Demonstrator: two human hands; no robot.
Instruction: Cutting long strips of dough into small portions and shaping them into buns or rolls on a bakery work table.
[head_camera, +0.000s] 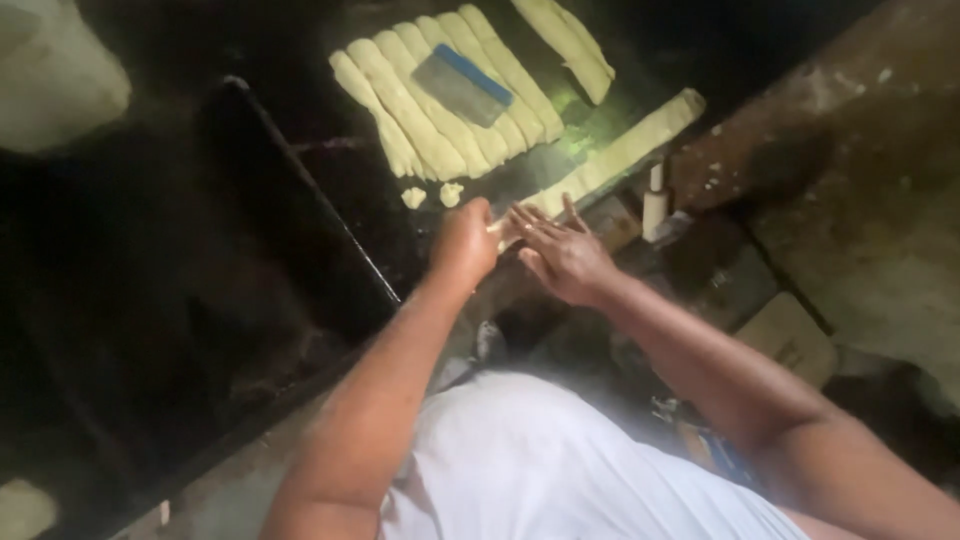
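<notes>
A long pale dough strip lies along the near edge of a dark work surface. My left hand is closed around the strip's near end. My right hand rests flat with fingers spread, pressing on the same end of the strip beside the left hand. Further back, several rolled dough strips lie side by side, and a flat scraper with a blue handle sits on top of them. Two small dough scraps lie just beyond my left hand.
Another folded dough strip lies at the back right. A large dark tray fills the left. A pale dough mass sits at the top left. A small white cylinder stands by the table edge, with a cardboard piece below.
</notes>
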